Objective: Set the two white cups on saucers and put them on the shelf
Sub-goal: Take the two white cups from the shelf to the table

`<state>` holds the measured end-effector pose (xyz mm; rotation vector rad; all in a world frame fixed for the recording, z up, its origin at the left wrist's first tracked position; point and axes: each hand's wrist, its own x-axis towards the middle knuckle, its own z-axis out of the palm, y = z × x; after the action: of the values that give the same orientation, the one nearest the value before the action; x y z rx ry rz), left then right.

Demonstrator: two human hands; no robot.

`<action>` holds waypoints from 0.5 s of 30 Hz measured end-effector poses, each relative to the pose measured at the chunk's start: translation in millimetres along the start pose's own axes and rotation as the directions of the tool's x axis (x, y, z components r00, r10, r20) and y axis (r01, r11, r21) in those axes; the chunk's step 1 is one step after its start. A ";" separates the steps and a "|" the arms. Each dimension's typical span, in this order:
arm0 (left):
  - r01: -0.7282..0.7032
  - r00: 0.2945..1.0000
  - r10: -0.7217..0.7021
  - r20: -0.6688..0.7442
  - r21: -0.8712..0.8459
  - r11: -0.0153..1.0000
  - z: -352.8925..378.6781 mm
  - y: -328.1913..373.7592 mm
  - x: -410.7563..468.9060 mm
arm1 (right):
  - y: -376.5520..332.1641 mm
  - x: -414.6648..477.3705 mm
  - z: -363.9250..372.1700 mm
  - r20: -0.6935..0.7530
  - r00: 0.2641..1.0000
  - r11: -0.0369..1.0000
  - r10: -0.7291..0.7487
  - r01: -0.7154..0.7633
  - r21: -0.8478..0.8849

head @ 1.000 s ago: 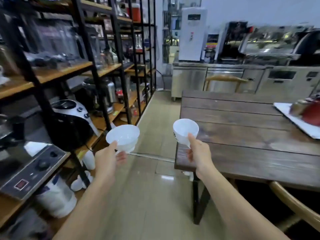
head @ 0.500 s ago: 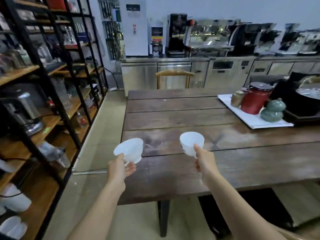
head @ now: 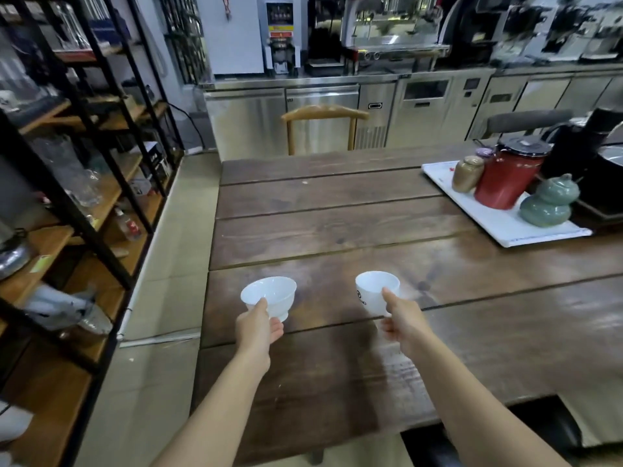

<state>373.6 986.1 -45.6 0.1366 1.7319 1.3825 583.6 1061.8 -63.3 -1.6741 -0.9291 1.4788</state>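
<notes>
My left hand [head: 258, 326] grips a wide white cup [head: 271, 294] by its near rim and foot, just above the dark wooden table [head: 337, 230] near its left edge. A taller white cup [head: 374, 293] with a small black mark on its side is held by my right hand [head: 403, 323], thumb on the rim, also over the table. Both cups are upright and look empty. No saucers are visible. The black-framed wooden shelf [head: 84, 203] stands along the left side.
A white tray [head: 505, 227] at the table's right carries a red canister [head: 505, 178], a brown jar [head: 467, 173] and a green gourd pot [head: 547, 203]. A wooden chair [head: 322, 126] stands at the far end. Steel counters with machines line the back wall.
The view has swung right, from the shelf and aisle to the table. Both hands, still holding the cups, now hover over the tabletop instead of the floor.
</notes>
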 end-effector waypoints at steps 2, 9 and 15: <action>0.011 1.000 -0.011 -0.010 -0.001 1.000 11.4 1.9 8.2 | -0.8 13.7 -0.7 0.016 1.000 1.000 0.018 -0.018 0.009; 0.011 0.998 -0.013 -0.067 -0.028 1.000 40.3 -13.7 29.9 | -4.0 61.2 -0.7 0.035 0.998 0.998 0.049 -0.050 0.024; 0.031 0.999 -0.032 -0.039 -0.044 0.999 50.9 -32.9 34.3 | 6.8 82.0 -6.8 0.129 0.992 1.000 0.006 -0.003 -0.019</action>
<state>401.6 1030.7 -91.2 0.0580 1.7289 1.4071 598.0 1129.3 -108.4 -1.6097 -1.0116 1.6013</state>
